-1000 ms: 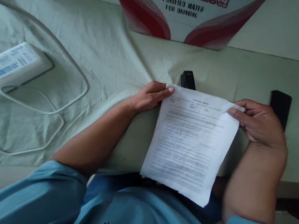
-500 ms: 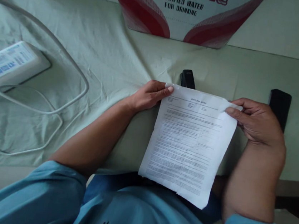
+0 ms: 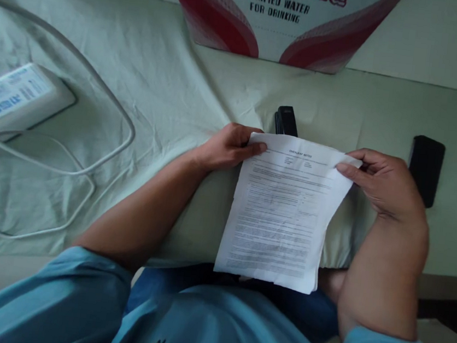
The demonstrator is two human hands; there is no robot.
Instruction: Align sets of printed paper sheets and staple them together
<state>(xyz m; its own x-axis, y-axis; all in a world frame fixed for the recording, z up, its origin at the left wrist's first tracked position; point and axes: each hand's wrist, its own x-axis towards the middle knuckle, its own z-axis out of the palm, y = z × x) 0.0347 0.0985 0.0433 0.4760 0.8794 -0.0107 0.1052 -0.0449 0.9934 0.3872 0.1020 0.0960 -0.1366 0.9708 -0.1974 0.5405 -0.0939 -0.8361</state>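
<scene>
Printed paper sheets, headed "Overleaf Notes", hang between my two hands over the edge of the cloth-covered surface. My left hand pinches their top left corner, thumb on the printed face. At the top right corner, my right hand grips them between thumb and fingers. The lower edges look slightly uneven, with more than one sheet showing at the bottom right. Just beyond the top edge lies a black stapler, its near end hidden behind the paper.
A black phone-like object lies right of my right hand. At the back stands a red and white drinking-water carton. On the left, a white labelled device with a looping white cable rests on the pale green cloth.
The sheets' bottom edge has risen and drawn in, and their lower right corner has swung left. My right hand has shifted slightly left, uncovering more of the black phone-like object.
</scene>
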